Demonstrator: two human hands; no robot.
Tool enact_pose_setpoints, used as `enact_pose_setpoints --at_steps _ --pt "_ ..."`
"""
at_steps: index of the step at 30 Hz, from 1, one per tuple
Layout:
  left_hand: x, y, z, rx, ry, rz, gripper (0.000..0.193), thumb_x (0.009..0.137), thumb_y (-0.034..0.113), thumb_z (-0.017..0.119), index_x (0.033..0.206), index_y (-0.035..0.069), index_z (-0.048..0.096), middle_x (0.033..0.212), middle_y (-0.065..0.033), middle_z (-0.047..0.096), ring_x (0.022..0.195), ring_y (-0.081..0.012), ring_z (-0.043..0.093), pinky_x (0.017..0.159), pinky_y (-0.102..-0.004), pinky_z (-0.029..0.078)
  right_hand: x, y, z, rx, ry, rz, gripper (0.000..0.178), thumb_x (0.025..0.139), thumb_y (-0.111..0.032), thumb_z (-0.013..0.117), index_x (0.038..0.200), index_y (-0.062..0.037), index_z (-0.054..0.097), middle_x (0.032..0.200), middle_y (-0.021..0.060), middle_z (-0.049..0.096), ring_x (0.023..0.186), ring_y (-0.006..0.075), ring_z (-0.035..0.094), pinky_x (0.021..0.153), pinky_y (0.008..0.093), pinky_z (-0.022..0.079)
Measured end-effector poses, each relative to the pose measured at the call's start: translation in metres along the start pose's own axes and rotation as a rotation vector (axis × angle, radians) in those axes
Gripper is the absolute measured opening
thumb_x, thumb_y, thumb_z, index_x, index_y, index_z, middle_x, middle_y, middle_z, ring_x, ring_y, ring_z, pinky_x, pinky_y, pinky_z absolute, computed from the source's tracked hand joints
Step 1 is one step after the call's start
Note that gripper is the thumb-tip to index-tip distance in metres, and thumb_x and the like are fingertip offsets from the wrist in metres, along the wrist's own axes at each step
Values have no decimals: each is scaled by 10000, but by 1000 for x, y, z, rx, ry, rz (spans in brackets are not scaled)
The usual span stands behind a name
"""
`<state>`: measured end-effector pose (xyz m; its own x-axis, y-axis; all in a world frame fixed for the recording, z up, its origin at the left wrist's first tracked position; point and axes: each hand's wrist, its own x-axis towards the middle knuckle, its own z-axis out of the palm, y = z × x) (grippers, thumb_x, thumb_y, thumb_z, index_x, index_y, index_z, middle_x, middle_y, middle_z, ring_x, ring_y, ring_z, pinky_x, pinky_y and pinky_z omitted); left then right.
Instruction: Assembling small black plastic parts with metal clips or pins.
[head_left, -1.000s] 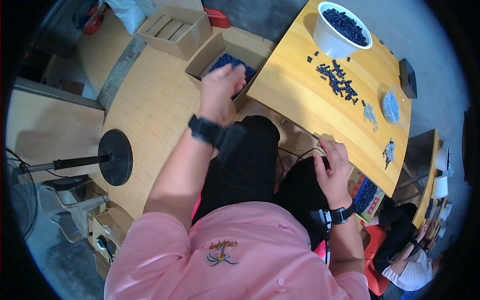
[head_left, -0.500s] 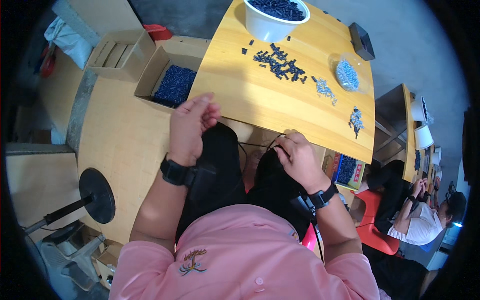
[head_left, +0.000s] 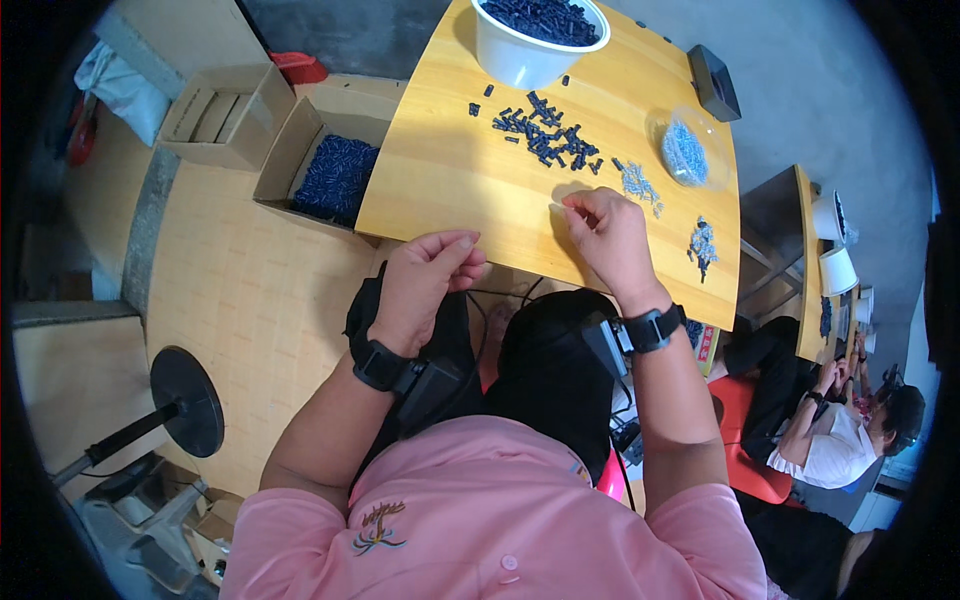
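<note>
My left hand [head_left: 425, 285] hovers by the near table edge, thumb and fingers pinched together; whatever they hold is too small to make out. Over the yellow tabletop [head_left: 430, 150], my right hand [head_left: 612, 240] is also closed in a pinch, with a tiny pale thing perhaps at its fingertips. Beyond the right hand lie loose dark short tubular pieces [head_left: 548, 135] and a scatter of small pale-blue pieces [head_left: 638, 185]. Farther right sits a small mixed cluster of pale and dark pieces [head_left: 702, 242].
A white bucket [head_left: 525, 65] of dark pieces stands at the back, a clear round tub [head_left: 684, 153] of pale-blue pieces at right, near a black tray [head_left: 713, 82]. Left of the table is a cardboard box [head_left: 285, 165] with dark-blue pieces. At far right, another person [head_left: 825, 435] works.
My right hand has risen from beside my lap at the table edge to above the tabletop. My left hand has come lower and to the right, its fingers now pinched.
</note>
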<state>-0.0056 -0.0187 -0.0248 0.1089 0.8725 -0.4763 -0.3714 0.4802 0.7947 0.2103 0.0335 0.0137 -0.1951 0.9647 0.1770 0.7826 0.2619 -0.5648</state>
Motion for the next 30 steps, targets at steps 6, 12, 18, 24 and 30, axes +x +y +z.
enact_pose_setpoints --at_steps 6,12,18,24,30 --pt "5 -3 -8 -25 -20 -39 211 909 195 582 1039 36 633 828 -41 664 712 -93 617 651 -207 495 17 10 20 -39 16 -91 108 747 -93 629 794 2 647 766 184 621 733 349 596 685 400 486" --pt "6 -3 -10 -23 -33 -57 213 910 194 577 1045 37 631 830 -46 665 714 -100 618 654 -212 496 47 13 14 -82 95 -87 97 740 -88 633 793 -12 661 783 174 625 755 335 600 705 401 489" --pt "6 -2 -7 -11 -26 -60 222 910 198 578 1053 36 631 828 -48 664 716 -101 617 651 -215 492 64 23 16 -174 103 -161 90 744 -74 631 810 -38 680 784 133 604 825 313 578 727 381 485" --pt "7 -2 -7 -3 -21 -74 228 910 202 579 1055 35 633 823 -47 664 712 -100 616 650 -212 490 66 26 16 -201 24 -171 83 750 -80 622 797 -48 682 786 115 577 844 297 566 720 382 481" --pt "8 -3 -7 -4 -12 -81 228 913 203 575 1056 36 635 814 -48 666 711 -96 617 644 -207 489 61 22 12 -203 0 -189 73 736 -74 632 785 -54 682 767 110 568 827 293 562 709 389 476"
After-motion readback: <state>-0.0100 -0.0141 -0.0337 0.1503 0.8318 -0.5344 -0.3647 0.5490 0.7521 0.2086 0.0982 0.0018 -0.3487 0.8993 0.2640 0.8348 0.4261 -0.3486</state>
